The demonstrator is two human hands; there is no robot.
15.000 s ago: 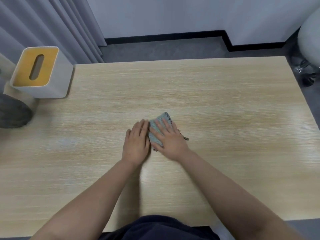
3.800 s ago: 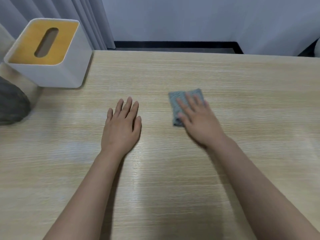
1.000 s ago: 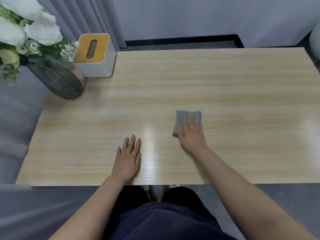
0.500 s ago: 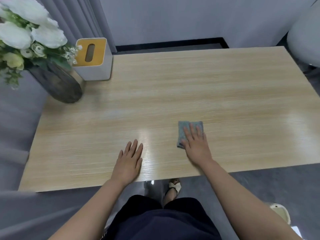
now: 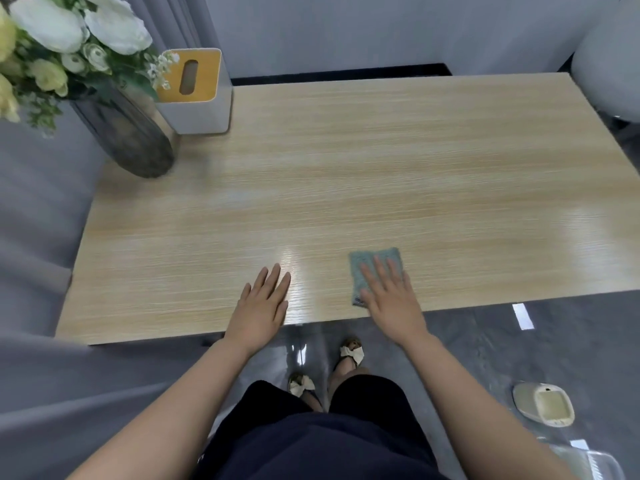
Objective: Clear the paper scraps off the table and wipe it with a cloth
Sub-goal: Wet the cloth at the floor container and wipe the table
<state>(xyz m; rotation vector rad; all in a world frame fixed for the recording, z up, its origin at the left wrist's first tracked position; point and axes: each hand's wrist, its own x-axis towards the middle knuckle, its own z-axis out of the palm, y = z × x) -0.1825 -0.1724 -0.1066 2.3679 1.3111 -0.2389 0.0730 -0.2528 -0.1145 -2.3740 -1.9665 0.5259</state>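
cloth (image 5: 375, 271): under right hand (image 5: 393, 299), flat fingers pressing, long axis 12–6
left hand (image 5: 261, 308): flat, released, at 9
table (image 5: 381, 174): unwiped span toward 12

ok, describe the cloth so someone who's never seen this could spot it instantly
Start at the wooden table and go to its near edge, right of centre. There the right hand lies flat on the cloth, a small folded square. It is the only grey-green fabric on the table; the left hand beside it rests on bare wood.

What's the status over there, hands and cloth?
Right hand flat, pressing the grey cloth near the table's front edge. Left hand flat beside it. No paper scraps in view. Vase and tissue box stand far-left.
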